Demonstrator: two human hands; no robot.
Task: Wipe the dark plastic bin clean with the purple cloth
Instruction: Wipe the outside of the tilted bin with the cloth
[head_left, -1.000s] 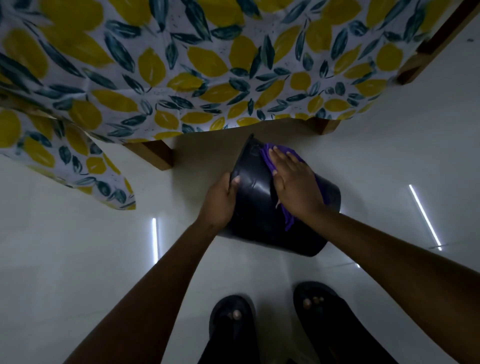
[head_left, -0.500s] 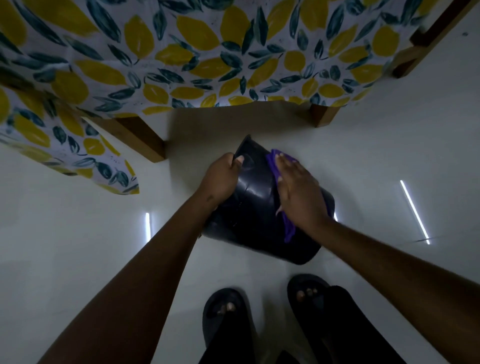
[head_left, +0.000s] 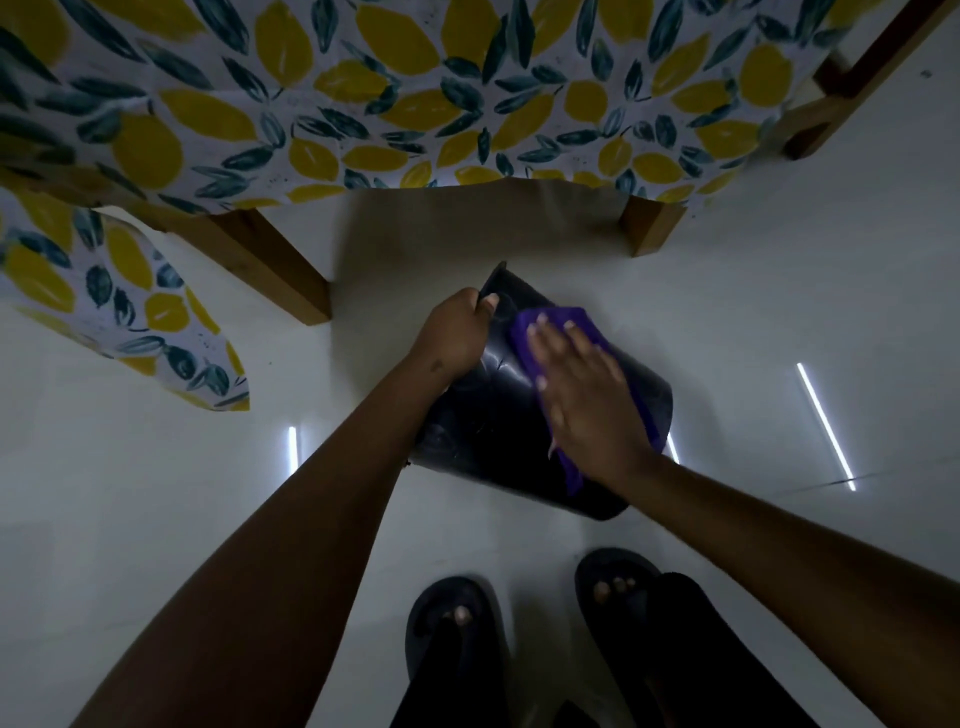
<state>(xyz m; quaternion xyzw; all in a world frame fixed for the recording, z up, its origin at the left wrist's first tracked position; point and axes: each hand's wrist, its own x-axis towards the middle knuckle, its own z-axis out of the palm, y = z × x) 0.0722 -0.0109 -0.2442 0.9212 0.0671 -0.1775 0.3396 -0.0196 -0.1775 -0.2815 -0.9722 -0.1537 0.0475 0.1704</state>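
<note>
Both forearms reach forward and down from the bottom of the view toward the dark plastic bin (head_left: 493, 415), which lies tipped on the pale floor (head_left: 156, 493) just in front of the table leg (head_left: 270, 270) and the lemon-print tablecloth (head_left: 363, 104). The left hand (head_left: 454, 332) curls closed around the bin's rim at its far end; the thumb seems tucked inside, though the dim light blurs it. The right hand (head_left: 587, 395) lies flat, fingers spread, pressing the purple cloth (head_left: 550, 325) against the bin's upper side.
</note>
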